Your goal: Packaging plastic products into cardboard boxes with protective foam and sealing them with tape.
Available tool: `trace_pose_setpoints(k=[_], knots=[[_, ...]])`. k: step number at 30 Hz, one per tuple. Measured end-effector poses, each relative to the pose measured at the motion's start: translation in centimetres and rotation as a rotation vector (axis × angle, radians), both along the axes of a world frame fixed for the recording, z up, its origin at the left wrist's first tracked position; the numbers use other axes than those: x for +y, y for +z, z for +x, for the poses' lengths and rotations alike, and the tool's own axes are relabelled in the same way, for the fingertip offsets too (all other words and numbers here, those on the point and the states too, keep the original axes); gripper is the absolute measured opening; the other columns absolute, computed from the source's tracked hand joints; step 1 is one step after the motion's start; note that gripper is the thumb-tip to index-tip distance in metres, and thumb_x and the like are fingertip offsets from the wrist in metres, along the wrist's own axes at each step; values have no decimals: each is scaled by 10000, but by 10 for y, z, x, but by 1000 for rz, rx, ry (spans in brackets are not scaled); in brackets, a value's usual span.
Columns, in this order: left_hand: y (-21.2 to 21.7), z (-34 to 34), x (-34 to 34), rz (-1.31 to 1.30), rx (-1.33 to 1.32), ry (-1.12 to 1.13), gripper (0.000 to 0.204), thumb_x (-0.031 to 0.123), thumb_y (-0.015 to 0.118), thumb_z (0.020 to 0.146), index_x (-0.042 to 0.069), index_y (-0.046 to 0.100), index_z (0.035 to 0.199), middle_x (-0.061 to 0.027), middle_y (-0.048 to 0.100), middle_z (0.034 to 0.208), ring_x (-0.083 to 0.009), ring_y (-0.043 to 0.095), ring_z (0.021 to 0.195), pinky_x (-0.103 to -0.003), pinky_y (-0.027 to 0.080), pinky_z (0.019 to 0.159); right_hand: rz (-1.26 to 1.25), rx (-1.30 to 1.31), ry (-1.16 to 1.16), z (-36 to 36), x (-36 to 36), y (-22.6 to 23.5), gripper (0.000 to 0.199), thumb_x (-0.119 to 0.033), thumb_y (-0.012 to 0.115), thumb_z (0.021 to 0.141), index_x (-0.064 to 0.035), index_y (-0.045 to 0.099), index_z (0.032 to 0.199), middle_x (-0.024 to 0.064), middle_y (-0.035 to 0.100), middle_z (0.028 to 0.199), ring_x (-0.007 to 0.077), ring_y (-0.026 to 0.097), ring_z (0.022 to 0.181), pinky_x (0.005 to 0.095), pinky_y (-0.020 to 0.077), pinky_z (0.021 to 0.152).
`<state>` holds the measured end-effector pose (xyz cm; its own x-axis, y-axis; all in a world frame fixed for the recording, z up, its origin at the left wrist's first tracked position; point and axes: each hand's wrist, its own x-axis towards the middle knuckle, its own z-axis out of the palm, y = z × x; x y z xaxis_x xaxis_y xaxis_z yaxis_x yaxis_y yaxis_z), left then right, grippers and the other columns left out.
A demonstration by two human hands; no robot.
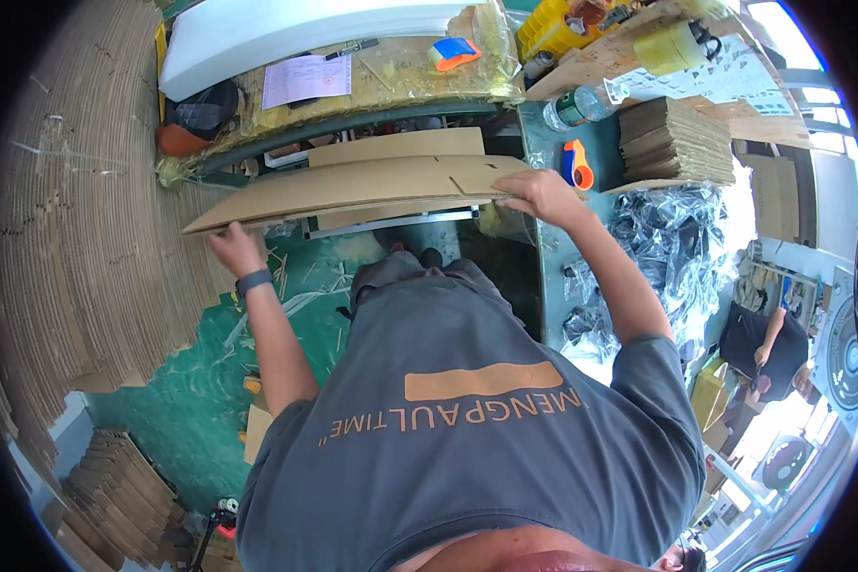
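We hold a long flat brown corrugated cardboard sheet [353, 186] level before us, and we place everything else by it. Left of the sheet rises a tall wall of stacked brown cardboard [76, 238]. Our left hand [235, 250], with a dark band at the wrist, reaches under the sheet's left end; whether its fingers are curled or spread we cannot tell. Beyond the sheet lies a plastic-wrapped workbench [400, 81] bearing an orange and blue tape dispenser [453, 52]. Our right hand [541, 195] clasps the sheet's right end, fingers closed over its edge. Right of the sheet sit a second orange and blue tape dispenser [575, 164] and a pile of folded brown cartons [672, 141].
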<state>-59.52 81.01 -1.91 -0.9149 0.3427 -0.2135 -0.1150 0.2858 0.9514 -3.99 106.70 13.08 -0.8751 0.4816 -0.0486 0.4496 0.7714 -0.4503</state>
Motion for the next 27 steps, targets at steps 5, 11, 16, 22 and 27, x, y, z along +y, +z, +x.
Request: trace_pose_setpoints(k=[5,11,16,22,27], knots=[[24,35,74,125,-125,75,553,246,606,1031,56,414,1513,-174,564,1487,-340,604,1296,-555,569,985,-614,-314,-166,19,60,-42,786,-562,839,871,-113,657,1491,184,701,1418,315,677,1274,406,485,1125],[26,-5,54,139,-368,-211,625,85,689,975,104,397,1527,-103,556,1501,-291,609,1309,-553,565,1025,-980,-271,-335,5,118,-33,861,-629,779,913,-52,611,1530,157,652,1476,249,592,1354,398,419,1179],[67,11,52,-3,-382,-414,625,83,659,983,89,374,1539,-130,581,1453,-276,656,1240,-453,658,862,75,-340,-253,-17,139,-5,413,-434,607,1084,-109,713,1317,219,776,1024,448,738,915,526,592,836],[158,-1,62,-474,-95,-870,542,128,610,957,3,466,1464,-224,730,1220,-323,764,1029,-425,647,730,216,-172,-619,-7,145,-21,351,-363,541,1114,-75,730,1050,261,740,913,503,706,889,608,552,800],[99,10,54,-534,315,-951,547,113,548,958,-49,469,1475,-352,624,1365,-532,604,1245,-548,499,1053,271,20,-805,-38,138,-38,345,-327,566,1100,-27,710,1008,278,724,927,524,687,891,602,552,784]])
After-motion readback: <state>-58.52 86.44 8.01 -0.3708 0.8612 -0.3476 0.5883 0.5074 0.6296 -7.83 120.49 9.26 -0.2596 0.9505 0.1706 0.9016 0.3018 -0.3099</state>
